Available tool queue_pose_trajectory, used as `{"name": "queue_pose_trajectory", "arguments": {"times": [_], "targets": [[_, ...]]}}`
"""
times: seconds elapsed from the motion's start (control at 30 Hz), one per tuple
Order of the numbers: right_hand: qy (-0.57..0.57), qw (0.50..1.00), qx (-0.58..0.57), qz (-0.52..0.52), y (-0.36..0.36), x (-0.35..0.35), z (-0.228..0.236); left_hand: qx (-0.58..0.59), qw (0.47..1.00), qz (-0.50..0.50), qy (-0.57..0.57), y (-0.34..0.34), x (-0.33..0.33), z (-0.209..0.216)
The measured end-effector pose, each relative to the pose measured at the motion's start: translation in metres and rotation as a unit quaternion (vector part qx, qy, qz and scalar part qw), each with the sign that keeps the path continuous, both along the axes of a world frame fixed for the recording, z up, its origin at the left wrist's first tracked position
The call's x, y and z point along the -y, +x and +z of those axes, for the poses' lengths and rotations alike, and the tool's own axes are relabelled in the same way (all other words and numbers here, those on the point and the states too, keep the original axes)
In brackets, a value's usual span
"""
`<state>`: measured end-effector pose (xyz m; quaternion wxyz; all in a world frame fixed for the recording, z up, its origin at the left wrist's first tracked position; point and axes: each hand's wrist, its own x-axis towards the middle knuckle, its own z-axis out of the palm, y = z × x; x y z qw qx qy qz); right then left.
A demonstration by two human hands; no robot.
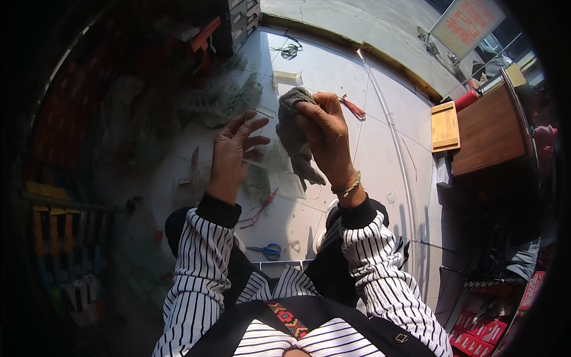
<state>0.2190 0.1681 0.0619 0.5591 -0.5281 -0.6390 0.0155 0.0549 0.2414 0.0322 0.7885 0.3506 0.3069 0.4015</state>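
Note:
My left hand (233, 156) has its thumb and fingers curled round a clear, straight-edged piece (266, 112), which looks like part of a see-through box or holder. Much of that piece is hard to make out against the pale floor. A crumpled grey cloth (290, 128) is pinched in my right hand (328, 128), its lower end hanging down beside the clear piece. Both hands are raised above the floor in front of me, a short gap apart.
Clear plastic-like pieces (229, 98) are heaped beyond my left hand. Blue-handled scissors (272, 250) and red-handled tools (353, 108) lie on the tiled floor (380, 172). A wooden board (445, 127) leans by a brown cabinet (491, 131) at right. Stocked shelves (65, 220) stand at left.

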Motion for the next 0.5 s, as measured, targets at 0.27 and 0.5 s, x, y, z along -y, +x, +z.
{"name": "queue_pose_trajectory", "arguments": {"times": [0.27,0.5], "targets": [[-0.008,0.992,0.108,-0.072,-0.019,-0.015,-0.028,0.030,0.996,-0.085,-0.010,0.012,0.019,-0.008],[-0.052,0.981,-0.176,-0.068,-0.016,-0.015,-0.018,0.049,0.996,-0.079,0.014,0.021,0.029,-0.014]]}}
